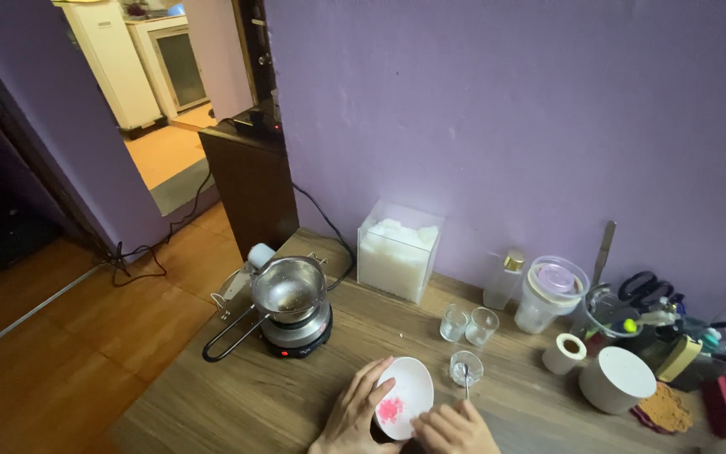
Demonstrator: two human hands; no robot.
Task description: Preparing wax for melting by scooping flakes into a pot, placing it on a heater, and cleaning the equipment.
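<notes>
My left hand (pixel 355 414) holds a small white bowl (pixel 409 391) by its left rim, tilting it up from the wooden table (pixel 279 395). Pink crumbs (pixel 390 409) lie in the bowl's lower part. My right hand (pixel 454 429) is at the bowl's lower right edge, fingers closed on a thin metal stick (pixel 466 382) that reaches up into a small glass (pixel 466 366). A steel pot (pixel 288 288) with a long looped handle sits on a small black hot plate (pixel 297 334) to the left of the bowl.
A clear box of white flakes (pixel 397 247) stands by the purple wall. Two small empty glasses (pixel 469 324), a bottle (pixel 504 280), a lidded plastic jar (pixel 550 292), a white cup (pixel 615 379), a tape roll (pixel 565 352) and scissors (pixel 644 290) crowd the right side.
</notes>
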